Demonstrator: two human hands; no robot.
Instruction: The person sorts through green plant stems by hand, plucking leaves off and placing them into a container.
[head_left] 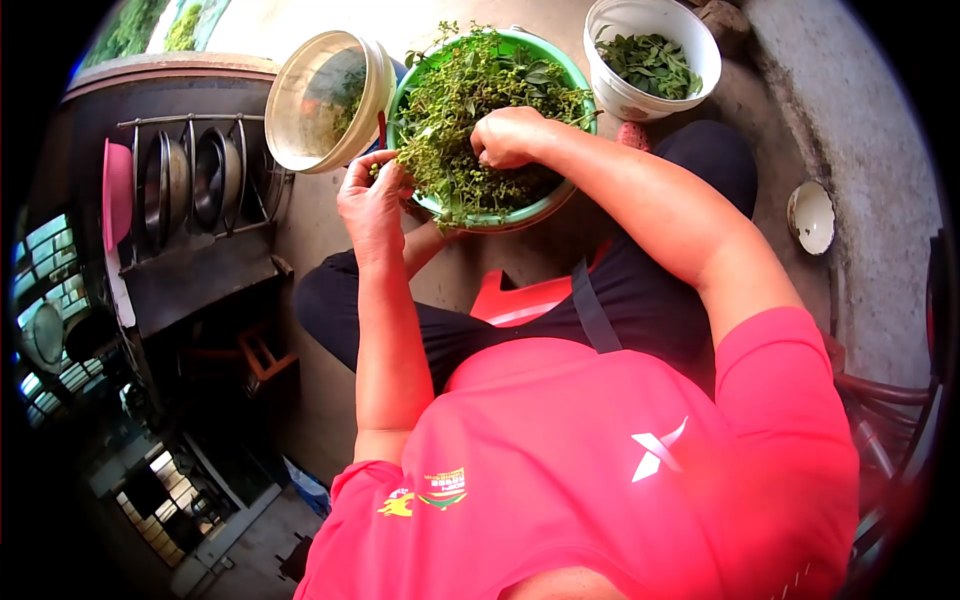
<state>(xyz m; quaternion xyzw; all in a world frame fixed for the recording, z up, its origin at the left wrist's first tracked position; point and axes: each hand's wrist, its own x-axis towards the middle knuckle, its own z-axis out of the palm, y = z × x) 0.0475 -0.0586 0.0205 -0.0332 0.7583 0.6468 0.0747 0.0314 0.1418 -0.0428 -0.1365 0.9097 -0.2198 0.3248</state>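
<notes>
Here, two hands [372, 208] [508, 137] at sprigs [455, 130], one green tub [545, 48], two buckets [303, 100] [702, 42].

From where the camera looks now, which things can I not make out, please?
In the head view:
Bottom of the tub: hidden under sprigs.
What the right hand grips, if anything: hidden by the hand itself.
Bottom of the white bucket: covered by leaves.
Small lettering on the shirt: too small.
</notes>
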